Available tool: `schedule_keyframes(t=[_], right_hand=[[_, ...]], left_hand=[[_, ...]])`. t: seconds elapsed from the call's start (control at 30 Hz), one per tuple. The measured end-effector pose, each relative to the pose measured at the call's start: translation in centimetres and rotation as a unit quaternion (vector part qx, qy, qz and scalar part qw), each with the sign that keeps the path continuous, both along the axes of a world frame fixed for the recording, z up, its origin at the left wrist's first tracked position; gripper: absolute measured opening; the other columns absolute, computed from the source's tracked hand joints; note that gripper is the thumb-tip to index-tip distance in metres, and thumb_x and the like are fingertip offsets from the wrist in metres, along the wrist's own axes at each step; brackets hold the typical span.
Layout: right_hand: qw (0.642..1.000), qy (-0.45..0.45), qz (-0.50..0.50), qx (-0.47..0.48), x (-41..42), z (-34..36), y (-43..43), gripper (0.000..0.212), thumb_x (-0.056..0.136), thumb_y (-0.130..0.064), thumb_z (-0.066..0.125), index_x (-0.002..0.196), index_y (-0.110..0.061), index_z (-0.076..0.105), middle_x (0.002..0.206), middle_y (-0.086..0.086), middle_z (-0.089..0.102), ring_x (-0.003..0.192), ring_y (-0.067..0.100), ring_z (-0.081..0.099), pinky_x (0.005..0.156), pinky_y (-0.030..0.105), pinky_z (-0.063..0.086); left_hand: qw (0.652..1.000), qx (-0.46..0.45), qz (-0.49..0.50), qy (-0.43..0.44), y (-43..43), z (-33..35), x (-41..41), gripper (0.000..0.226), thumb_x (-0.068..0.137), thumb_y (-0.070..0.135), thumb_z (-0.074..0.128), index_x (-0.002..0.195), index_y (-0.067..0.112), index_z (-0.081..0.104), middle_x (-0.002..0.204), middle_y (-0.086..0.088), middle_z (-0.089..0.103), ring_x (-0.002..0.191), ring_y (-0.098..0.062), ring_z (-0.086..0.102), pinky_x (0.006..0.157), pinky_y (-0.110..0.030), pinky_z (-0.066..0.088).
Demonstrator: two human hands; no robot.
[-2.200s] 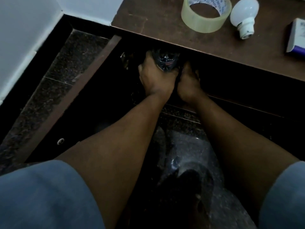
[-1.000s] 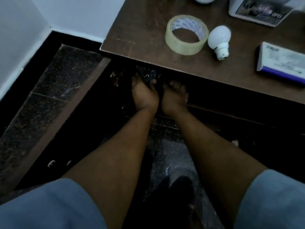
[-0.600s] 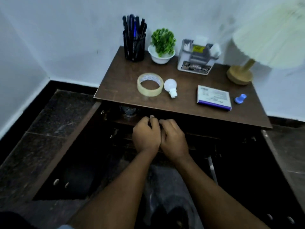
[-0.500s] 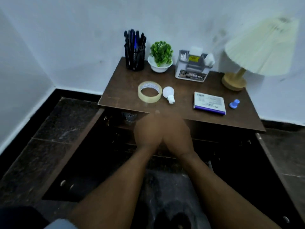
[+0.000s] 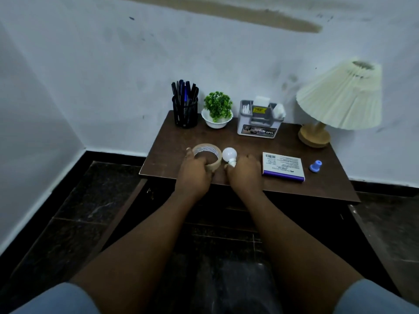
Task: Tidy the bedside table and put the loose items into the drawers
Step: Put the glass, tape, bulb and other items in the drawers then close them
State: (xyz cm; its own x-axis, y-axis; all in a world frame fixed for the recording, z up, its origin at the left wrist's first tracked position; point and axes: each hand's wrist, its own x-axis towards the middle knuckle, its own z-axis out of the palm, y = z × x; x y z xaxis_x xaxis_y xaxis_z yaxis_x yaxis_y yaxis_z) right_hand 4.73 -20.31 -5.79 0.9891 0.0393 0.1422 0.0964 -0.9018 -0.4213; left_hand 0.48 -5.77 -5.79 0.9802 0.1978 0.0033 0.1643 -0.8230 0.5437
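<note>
— Both hands have come up out of the dark drawer space and now sit on the bedside table (image 5: 226, 139), at its front edge, left of the middle.

— What does the left hand (image 5: 195, 174) have?

— The tape roll (image 5: 207, 155). It lies flat with its hole facing up; the fingers curl over the near wall into the ring, and another finger presses the outer left side.

— And the right hand (image 5: 246, 173)?

— Its fingertips close on the screw base of the light bulb (image 5: 229, 154). That bulb lies on its side just right of the roll, long axis running front to back: globe toward the back edge, base toward the front edge.

— How do the arms lie?

— Both forearms reach forward, side by side, knuckles up, wrists over the front edge.

— Anything else on top?

— A white and purple box (image 5: 282, 166) right of the hands, a small blue piece (image 5: 315, 166) near the right edge, and along the back edge a pen holder (image 5: 184, 114), a potted plant (image 5: 217, 109), a grey organiser (image 5: 259, 123) and a lamp (image 5: 337, 98).
</note>
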Motion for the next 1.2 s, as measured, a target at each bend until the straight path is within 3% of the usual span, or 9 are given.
schedule_keyframes(t=[0.13, 0.23, 0.3, 0.47, 0.57, 0.7, 0.9, 1.07, 1.2], right_hand=[[0.994, -0.004, -0.031, 0.104, -0.7, 0.2, -0.5, 0.027, 0.097, -0.027, 0.059, 0.103, -0.003, 0.07, 0.106, 0.019, 0.067, 0.101, 0.036, 0.061, 0.082, 0.038, 0.045], [0.975, -0.098, 0.012, 0.198, -4.2, 0.0, -1.3, 0.023, 0.099, -0.029, 0.059, 0.101, -0.007, 0.065, 0.099, 0.011, 0.059, 0.089, 0.028, 0.057, 0.072, 0.032, 0.036], [0.971, -0.139, 0.083, 0.174, -7.5, -0.9, -2.2, 0.023, 0.101, -0.031, 0.058, 0.104, -0.009, 0.063, 0.096, 0.006, 0.057, 0.086, 0.024, 0.055, 0.072, 0.035, 0.042], [0.982, -0.097, 0.155, 0.04, -13.5, -5.7, -5.5, 0.039, 0.101, -0.031, 0.056, 0.13, -0.005, 0.06, 0.108, 0.01, 0.061, 0.098, 0.028, 0.059, 0.082, 0.042, 0.052], [0.989, -0.031, 0.145, -0.003, -14.1, -7.4, -6.7, 0.041, 0.102, -0.035, 0.053, 0.132, -0.008, 0.059, 0.111, 0.009, 0.061, 0.102, 0.028, 0.058, 0.084, 0.04, 0.052], [0.996, 0.021, 0.087, -0.007, -12.4, -8.2, -6.8, 0.025, 0.1, -0.032, 0.057, 0.105, -0.009, 0.066, 0.101, 0.012, 0.065, 0.095, 0.031, 0.063, 0.077, 0.039, 0.049], [0.998, 0.055, 0.008, -0.015, -6.7, -9.7, -6.2, 0.03, 0.103, -0.027, 0.048, 0.098, -0.006, 0.068, 0.097, 0.019, 0.07, 0.09, 0.039, 0.068, 0.075, 0.039, 0.051], [0.996, 0.082, -0.016, -0.031, -2.9, -11.7, -5.7, 0.043, 0.105, -0.035, 0.045, 0.098, -0.002, 0.071, 0.096, 0.024, 0.074, 0.092, 0.043, 0.071, 0.078, 0.041, 0.055], [0.992, 0.101, -0.003, -0.073, -1.7, -13.0, -5.0, 0.04, 0.105, -0.035, 0.047, 0.103, 0.0, 0.068, 0.103, 0.026, 0.073, 0.097, 0.043, 0.07, 0.082, 0.042, 0.055]], left_hand=[[0.989, -0.072, 0.072, -0.106, -1.4, -1.4, -3.6, 0.012, 0.096, 0.015, 0.065, 0.098, 0.006, 0.073, 0.169, -0.021, 0.02, 0.128, -0.035, 0.058, 0.091, -0.026, 0.044], [0.958, -0.153, 0.13, -0.204, -3.6, -2.8, -7.8, 0.009, 0.096, 0.016, 0.068, 0.099, 0.01, 0.072, 0.17, -0.012, 0.021, 0.148, -0.024, 0.04, 0.105, -0.023, 0.039], [0.944, -0.176, 0.16, -0.229, -5.1, -4.0, -10.6, 0.014, 0.095, 0.019, 0.071, 0.106, 0.011, 0.072, 0.169, -0.013, 0.024, 0.156, -0.024, 0.025, 0.114, -0.024, 0.029], [0.961, -0.125, 0.194, -0.154, -6.8, -7.2, -14.8, 0.021, 0.087, 0.028, 0.076, 0.106, 0.018, 0.074, 0.162, -0.011, 0.033, 0.144, -0.03, 0.032, 0.113, -0.049, 0.039], [0.981, -0.046, 0.156, -0.102, -6.3, -8.1, -14.5, 0.017, 0.088, 0.032, 0.073, 0.101, 0.022, 0.073, 0.161, -0.011, 0.034, 0.139, -0.033, 0.035, 0.11, -0.048, 0.038], [0.996, 0.03, 0.085, 0.013, -5.5, -8.6, -12.0, 0.027, 0.094, 0.034, 0.06, 0.114, 0.027, 0.077, 0.16, -0.012, 0.036, 0.131, -0.033, 0.042, 0.11, -0.038, 0.037], [0.995, 0.028, 0.054, 0.08, -3.8, -9.4, -6.7, 0.033, 0.1, 0.025, 0.054, 0.126, 0.018, 0.073, 0.162, -0.02, 0.035, 0.126, -0.037, 0.056, 0.106, -0.033, 0.044], [0.994, 0.054, 0.027, 0.087, -2.1, -10.8, -2.8, 0.029, 0.102, 0.022, 0.053, 0.111, 0.007, 0.075, 0.116, -0.021, 0.071, 0.102, -0.038, 0.069, 0.08, -0.039, 0.052], [0.985, 0.112, -0.012, 0.132, -2.1, -11.6, -0.6, 0.024, 0.102, 0.016, 0.053, 0.108, 0.007, 0.074, 0.105, -0.018, 0.075, 0.102, -0.037, 0.072, 0.082, -0.043, 0.056]])
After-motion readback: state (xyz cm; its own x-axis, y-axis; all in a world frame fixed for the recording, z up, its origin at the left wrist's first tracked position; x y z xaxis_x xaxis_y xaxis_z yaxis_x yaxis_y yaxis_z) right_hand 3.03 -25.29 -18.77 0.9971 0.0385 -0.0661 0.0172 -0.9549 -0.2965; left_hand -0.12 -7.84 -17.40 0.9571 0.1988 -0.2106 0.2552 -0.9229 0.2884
